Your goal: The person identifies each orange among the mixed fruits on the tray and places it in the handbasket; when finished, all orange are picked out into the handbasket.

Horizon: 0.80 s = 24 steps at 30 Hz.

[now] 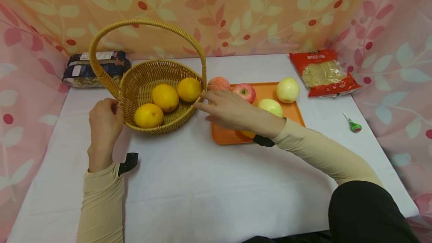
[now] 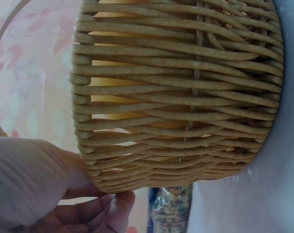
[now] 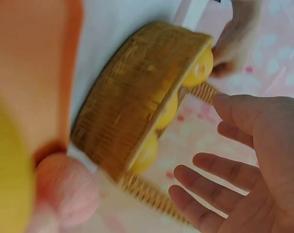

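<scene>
A wicker basket (image 1: 175, 123) with a tall arched handle stands at the left of the table, tilted toward me. Three oranges (image 1: 165, 98) lie inside it. My left hand (image 1: 105, 123) pinches the basket's left rim between thumb and fingers; the left wrist view shows the fingertips just beneath the edge of the weave. On the other side, my right hand (image 1: 233, 110) is spread open beside the right rim, its fingertips close to the handle's base. The right wrist view shows straight, parted fingers and an empty palm (image 3: 263, 194).
Right of the basket, an orange tray (image 1: 226, 136) carries a red apple (image 1: 245, 92), pale green apples (image 1: 288, 90) and a yellow fruit partly under my forearm. A pinkish peach (image 1: 218, 83) sits at its corner. Behind are a dark bag (image 1: 77, 71) and red packet (image 1: 325, 72); a lollipop (image 1: 355, 126) lies right.
</scene>
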Available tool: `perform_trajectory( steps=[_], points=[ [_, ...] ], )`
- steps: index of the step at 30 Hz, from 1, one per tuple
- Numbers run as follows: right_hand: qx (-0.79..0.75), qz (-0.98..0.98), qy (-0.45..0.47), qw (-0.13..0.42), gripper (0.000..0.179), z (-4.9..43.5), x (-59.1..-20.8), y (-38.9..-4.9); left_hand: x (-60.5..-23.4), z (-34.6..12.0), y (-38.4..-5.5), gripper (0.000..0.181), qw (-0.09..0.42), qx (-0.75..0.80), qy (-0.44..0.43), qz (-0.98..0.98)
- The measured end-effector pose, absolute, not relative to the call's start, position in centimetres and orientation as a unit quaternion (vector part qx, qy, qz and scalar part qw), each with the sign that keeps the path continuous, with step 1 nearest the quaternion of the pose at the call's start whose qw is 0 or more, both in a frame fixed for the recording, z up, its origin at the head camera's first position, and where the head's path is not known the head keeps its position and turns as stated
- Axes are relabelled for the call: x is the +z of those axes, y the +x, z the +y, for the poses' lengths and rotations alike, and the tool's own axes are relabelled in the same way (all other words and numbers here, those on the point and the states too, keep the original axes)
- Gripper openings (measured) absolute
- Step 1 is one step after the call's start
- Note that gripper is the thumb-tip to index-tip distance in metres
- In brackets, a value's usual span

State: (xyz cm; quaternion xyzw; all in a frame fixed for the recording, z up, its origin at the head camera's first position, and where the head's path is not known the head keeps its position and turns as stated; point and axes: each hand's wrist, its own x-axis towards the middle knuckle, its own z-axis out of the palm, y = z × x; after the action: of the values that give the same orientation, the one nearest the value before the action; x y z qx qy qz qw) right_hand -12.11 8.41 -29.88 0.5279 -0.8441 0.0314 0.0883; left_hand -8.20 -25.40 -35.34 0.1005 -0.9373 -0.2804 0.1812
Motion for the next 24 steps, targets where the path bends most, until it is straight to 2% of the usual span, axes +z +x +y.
perform_trajectory(
  steps=[8,17,24],
  points=[
    [0.041,-0.878,0.470,0.074,0.046,13.6,-30.1,-12.0,-35.3,-25.4,-8.2,0.029,0.179,-0.282,0.104,-0.937],
    [-0.010,-0.905,0.425,0.038,0.056,16.6,-31.8,-10.3,-35.2,-25.3,-8.3,0.029,0.176,-0.280,0.103,-0.938],
    [-0.042,-0.911,0.406,0.064,0.060,17.4,-33.2,-9.8,-35.3,-25.3,-8.2,0.029,0.180,-0.280,0.101,-0.937]
  ],
)
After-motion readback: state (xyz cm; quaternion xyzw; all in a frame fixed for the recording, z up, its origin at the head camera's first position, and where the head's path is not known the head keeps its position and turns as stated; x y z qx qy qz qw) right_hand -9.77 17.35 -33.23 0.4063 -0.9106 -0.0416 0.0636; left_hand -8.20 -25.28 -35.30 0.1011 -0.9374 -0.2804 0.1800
